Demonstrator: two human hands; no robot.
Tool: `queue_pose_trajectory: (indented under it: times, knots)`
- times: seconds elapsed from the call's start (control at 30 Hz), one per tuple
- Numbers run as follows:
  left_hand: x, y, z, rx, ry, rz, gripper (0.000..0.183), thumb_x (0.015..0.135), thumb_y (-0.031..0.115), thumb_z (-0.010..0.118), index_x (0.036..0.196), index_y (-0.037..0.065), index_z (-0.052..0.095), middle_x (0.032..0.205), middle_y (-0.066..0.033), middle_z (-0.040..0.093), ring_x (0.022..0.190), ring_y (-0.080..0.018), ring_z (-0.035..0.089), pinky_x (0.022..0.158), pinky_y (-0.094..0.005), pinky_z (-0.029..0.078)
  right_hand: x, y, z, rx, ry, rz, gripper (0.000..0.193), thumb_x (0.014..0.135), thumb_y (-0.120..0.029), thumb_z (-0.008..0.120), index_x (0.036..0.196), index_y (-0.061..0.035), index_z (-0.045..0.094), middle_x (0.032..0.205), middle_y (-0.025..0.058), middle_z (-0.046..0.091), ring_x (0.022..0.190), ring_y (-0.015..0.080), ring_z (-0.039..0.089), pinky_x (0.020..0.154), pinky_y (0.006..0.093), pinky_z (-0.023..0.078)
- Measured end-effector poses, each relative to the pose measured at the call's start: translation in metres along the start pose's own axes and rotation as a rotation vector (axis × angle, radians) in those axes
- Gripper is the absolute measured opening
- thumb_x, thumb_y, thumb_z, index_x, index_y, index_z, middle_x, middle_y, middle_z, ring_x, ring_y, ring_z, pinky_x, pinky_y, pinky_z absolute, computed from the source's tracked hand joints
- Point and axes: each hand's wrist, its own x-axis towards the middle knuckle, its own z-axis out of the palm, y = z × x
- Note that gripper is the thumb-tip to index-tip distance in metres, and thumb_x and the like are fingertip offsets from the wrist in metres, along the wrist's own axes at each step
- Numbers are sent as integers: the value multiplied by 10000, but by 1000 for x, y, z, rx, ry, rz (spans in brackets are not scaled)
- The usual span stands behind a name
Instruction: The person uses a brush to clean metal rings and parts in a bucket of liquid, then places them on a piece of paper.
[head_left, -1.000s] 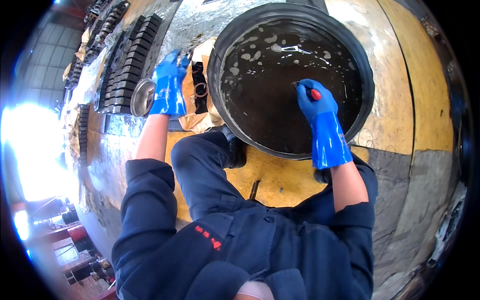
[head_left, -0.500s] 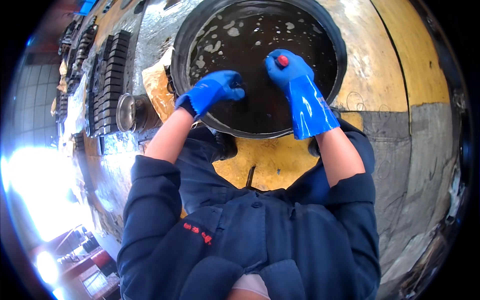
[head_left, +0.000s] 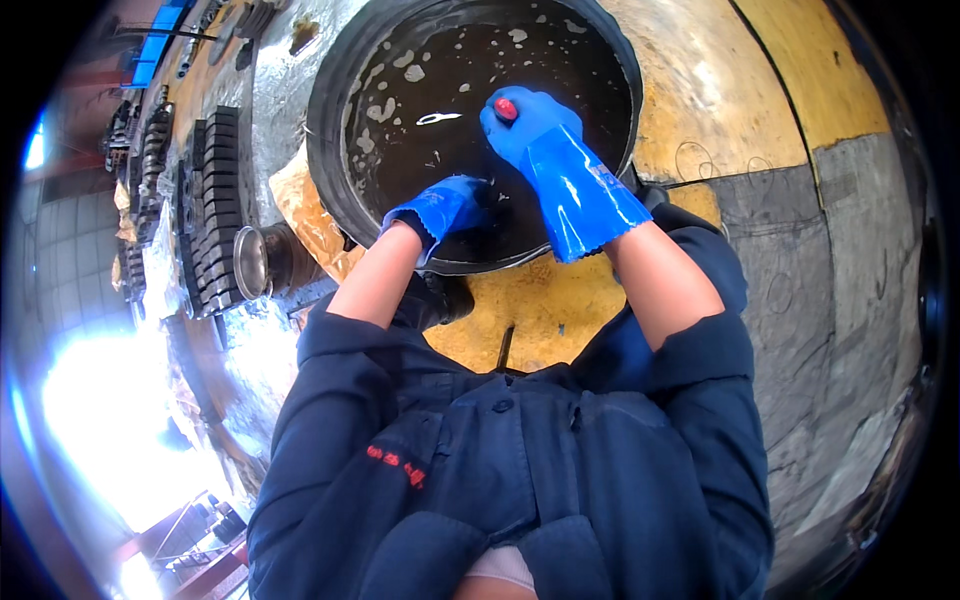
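Observation:
A round black tub [head_left: 328,130] holds dark liquid [head_left: 425,160] with patches of pale foam. Both of my hands wear blue rubber gloves and work over the tub. My right hand [head_left: 535,125] is closed round a tool with a red handle end [head_left: 506,110]; the rest of the tool is hidden by the fist and the liquid. At the tub's near side, my left hand [head_left: 445,205] reaches into the liquid. Its fingers are sunk in the dark and I cannot make out what they touch.
Rows of black ribbed metal parts [head_left: 221,190] lie at the left. Beside the tub are a round metal container [head_left: 253,262] and crumpled brown paper [head_left: 298,210]. Yellow flooring [head_left: 540,305] shows between my legs, with grey boards [head_left: 775,260] at the right.
My left hand has moved nearer to me and down, so its fingers have gone into the liquid. The right fist still grips the red-handled tool. The whole view has shifted a little.

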Motion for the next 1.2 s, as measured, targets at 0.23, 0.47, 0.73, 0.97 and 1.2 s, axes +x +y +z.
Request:
queue_pose_trajectory:
  times: [0.23, 0.47, 0.73, 0.97, 1.2]
  knots:
    - [-13, -33, 16, -282, -2, 176, 497, 931, 153, 770, 1425, 91, 768, 1368, -202, 785, 1285, -348, 733, 1117, -436, 554, 4, -1, -3, -17, -58, 40, 297, 1043, -449, 648, 1192, -239, 796, 1133, 80, 843, 1095, 369, 808, 938, 549, 624]
    - [2, -95, 26, 198, 58, 135, 497, 850, 175, 826, 1341, 117, 780, 1262, -194, 801, 1178, -414, 762, 1026, -481, 611, -2, -8, -3, -46, -124, 39, 301, 1040, -454, 665, 1212, -252, 807, 1180, 63, 839, 1130, 342, 808, 947, 545, 624]
    - [-4, -77, 30, 521, 42, -230, 448, 919, 99, 733, 1349, 207, 795, 1302, -141, 803, 1199, -415, 760, 1014, -500, 614, 4, -9, -4, -254, -435, 193, 389, 1043, -504, 663, 1336, -278, 784, 1321, 45, 809, 1236, 329, 774, 1050, 528, 608]
    - [-50, -108, -4, -599, 296, -76, 373, 976, 104, 795, 1346, 65, 783, 1260, -118, 832, 1158, -274, 797, 983, -381, 607, 14, -6, 3, -13, -350, 242, 401, 1016, -442, 676, 1254, -154, 822, 1184, 125, 839, 1139, 350, 801, 996, 454, 616]
    - [-78, -92, -7, -1173, 476, -43, 481, 1066, 272, 798, 1480, 56, 685, 1273, -66, 818, 1152, -175, 766, 928, -331, 597, 16, -26, 0, 700, -325, 113, 320, 1023, -351, 702, 984, -55, 819, 800, 2, 729, 730, 75, 643, 706, 315, 552]
